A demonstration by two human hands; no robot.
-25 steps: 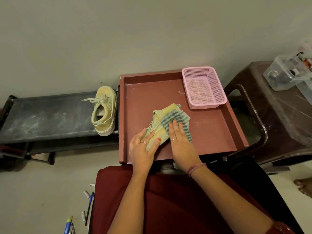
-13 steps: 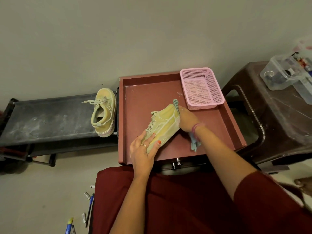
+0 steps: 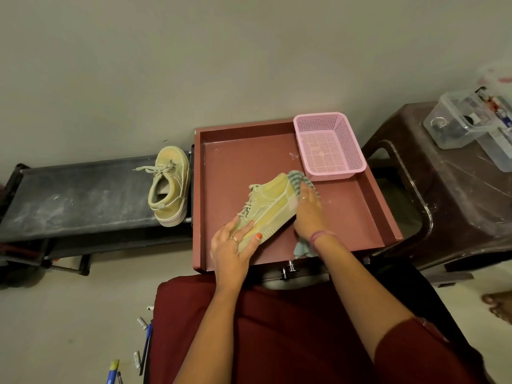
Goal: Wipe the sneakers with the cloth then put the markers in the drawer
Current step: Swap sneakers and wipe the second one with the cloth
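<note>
Head view: no legible writing, seemingly, on held sneaker (image 3: 270, 209).

Red drawer (image 3: 343, 217) — sneaker (image 3: 266, 207), pink basket (image 3: 328, 146)

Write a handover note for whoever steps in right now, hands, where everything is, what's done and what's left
Left hand grips the heel end of the sneaker in the open drawer.
Right hand presses the striped cloth against its toe end.
Second sneaker sits on the black rack.
Markers lie on the floor, bottom left.
Done: wiping under way.
Left: finish wiping; whether the second sneaker is wiped I cannot tell; then markers into the drawer.
</note>
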